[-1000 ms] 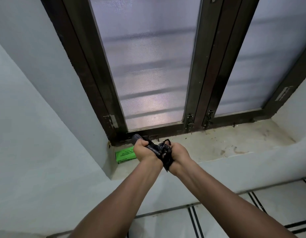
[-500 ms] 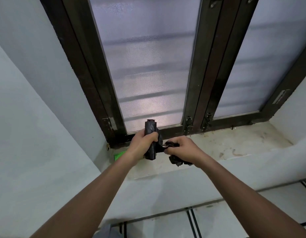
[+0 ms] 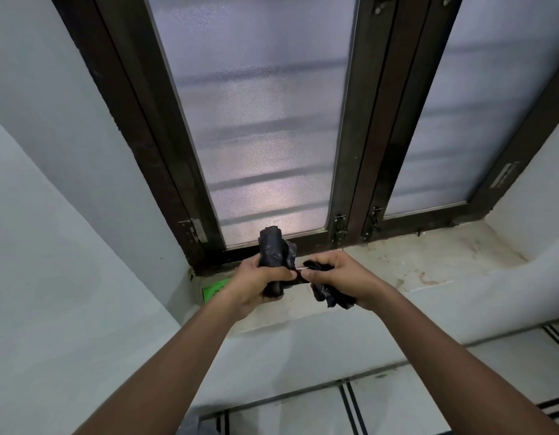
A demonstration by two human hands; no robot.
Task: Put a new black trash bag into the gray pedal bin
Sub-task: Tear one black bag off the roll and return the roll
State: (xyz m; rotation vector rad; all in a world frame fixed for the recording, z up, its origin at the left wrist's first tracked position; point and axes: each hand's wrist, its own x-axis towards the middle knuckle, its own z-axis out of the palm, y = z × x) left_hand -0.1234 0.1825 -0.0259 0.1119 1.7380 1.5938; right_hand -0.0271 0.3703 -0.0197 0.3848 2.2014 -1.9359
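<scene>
**Right, bag roll in hand at the window**

Biggest first: frosted window w/ dark frame fills 12 o'clock, stained sill below it. Both hands meet at centre over the sill. Left hand curls round an upright roll of black trash bags; right hand, at its 3 o'clock, pinches a crumpled black trash bag hanging loose. Green packet lies at 9 o'clock of the hands, half hidden.

Dim scene, backlit through frosted window; wide-angle edge distortion.
</scene>
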